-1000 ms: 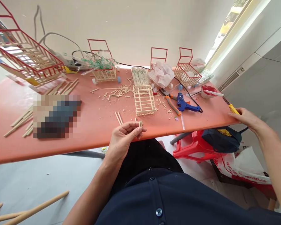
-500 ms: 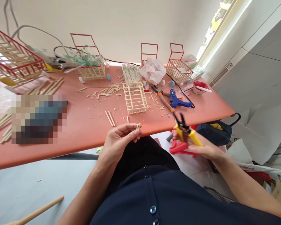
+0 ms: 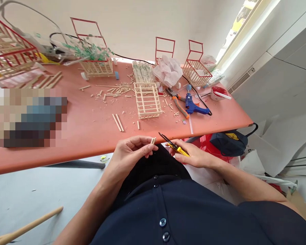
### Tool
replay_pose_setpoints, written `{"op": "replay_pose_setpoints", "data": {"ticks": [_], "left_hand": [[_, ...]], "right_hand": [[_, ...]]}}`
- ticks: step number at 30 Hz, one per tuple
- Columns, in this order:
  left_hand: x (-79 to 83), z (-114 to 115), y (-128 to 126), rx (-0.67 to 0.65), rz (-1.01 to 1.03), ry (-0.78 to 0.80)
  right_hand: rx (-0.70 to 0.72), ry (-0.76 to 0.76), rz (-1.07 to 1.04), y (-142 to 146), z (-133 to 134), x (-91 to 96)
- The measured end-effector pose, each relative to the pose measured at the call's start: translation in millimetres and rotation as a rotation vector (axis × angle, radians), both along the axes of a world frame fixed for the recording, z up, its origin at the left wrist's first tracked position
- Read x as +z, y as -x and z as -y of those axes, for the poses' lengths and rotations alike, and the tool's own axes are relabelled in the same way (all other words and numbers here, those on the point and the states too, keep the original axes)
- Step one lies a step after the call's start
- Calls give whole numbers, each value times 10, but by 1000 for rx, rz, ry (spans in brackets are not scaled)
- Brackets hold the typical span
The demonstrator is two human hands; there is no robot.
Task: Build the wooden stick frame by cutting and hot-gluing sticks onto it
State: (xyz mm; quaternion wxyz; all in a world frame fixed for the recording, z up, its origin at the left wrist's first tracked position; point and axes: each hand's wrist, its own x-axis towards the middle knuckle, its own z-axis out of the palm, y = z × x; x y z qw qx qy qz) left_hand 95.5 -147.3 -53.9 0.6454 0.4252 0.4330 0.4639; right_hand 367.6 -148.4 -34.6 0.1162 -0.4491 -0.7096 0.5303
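Between the thumb and fingers of my left hand short wooden sticks are pinched, their ends showing above the fingertips. My right hand is wrapped round the yellow handles of a pair of wire strippers. Its dark jaws point up and left, close to the sticks but apart from them. Behind my hands on the orange table lies a small frame of wooden sticks. Two longer sticks and one short stick lie in front and to its left.
A blue glue gun and orange-handled pliers lie right of the frame. Small wooden carts with red handles stand along the wall. A red bowl is at the far right. Stick offcuts litter the table.
My right hand has brought the wire strippers left, near my left hand, and their jaws now point toward the sticks. My left hand keeps its pinch. The view has shifted slightly.
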Motion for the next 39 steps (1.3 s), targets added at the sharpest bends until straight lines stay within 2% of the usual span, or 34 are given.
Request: {"op": "replay_pose_setpoints", "data": {"ticks": [5,9,15,26,39], "left_hand": [[6,-11,-66,-63,-4,8],[-38,-10,-73,-74,-9,-11],[-134,-4,-73,-88,-11,-37],[-176,-7,-102,-111,-61,-47],[-204,-21,-140,-139,-49,-53]], "right_hand": [[86,-76,106,66,-72,202],[90,-86,171,103,-110,268],[71,-171,223,128,-95,254],[75,-171,289,132,-60,264],[86,-252,312,88,-12,211]]}}
